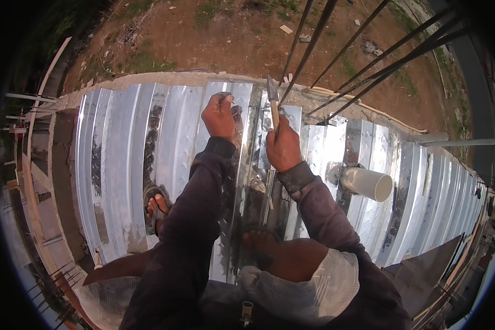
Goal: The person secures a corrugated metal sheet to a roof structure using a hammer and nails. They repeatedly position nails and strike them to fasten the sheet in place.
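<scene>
Ribbed, shiny metal decking sheet (176, 121) spreads beneath me. Over a rib near the far edge is my left hand (219, 118), its fingers curled closed; whatever they pinch is too small or hidden to make out. To its right, my right hand (284, 147) is wrapped round the pale wooden handle of a hammer (273, 92). The hammer's grey metal head points away from me, above the sheet's far edge. A gap or dark groove runs along the ribs between my two arms.
A cream plastic pipe (368, 184) sticks up through the decking at right. Several dark steel bars (341, 60) rise at the far right. Beyond the concrete edge (148, 78) lies reddish ground, lower down. My sandalled foot (157, 206) stands at left; wooden formwork (36, 214) borders that side.
</scene>
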The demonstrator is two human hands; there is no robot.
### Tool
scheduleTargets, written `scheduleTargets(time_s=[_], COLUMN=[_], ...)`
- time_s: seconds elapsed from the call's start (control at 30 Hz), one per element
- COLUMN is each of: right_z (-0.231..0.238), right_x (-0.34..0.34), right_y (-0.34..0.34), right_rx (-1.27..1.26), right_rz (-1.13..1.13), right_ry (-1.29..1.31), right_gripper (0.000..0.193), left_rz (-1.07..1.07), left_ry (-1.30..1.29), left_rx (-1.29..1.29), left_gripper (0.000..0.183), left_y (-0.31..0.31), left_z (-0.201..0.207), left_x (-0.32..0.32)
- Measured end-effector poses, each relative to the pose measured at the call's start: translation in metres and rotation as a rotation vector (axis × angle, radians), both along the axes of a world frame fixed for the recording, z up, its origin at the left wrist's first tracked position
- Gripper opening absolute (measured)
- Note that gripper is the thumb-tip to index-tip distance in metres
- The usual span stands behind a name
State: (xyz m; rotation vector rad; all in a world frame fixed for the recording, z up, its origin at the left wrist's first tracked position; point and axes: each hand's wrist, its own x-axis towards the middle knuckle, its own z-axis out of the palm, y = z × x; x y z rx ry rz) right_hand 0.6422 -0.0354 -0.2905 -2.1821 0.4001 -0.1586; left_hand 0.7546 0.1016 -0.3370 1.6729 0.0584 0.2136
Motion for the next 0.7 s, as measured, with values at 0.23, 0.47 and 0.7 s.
scheduleTargets(time_s=[0.23, 0.47, 0.7], right_z=[0.002, -0.013, 0.097], right_x=[0.044, 0.044, -0.033], right_y=[0.0, -0.011, -0.045], right_rx=[0.002, 0.231, 0.178], right_rz=[-0.125, -0.146, 0.177], right_ry=[0.266, 0.209, -0.019], right_gripper=[0.041, 0.029, 0.033], left_rz=[0.184, 0.202, 0.23], left_ry=[-0.02, 0.012, 0.02], left_rx=[-0.019, -0.052, -0.137], left_gripper=[0.015, 0.016, 0.016], left_y=[0.102, 0.103, 0.096], left_z=[0.028, 0.031, 0.041], left_x=[-0.025, -0.033, -0.027])
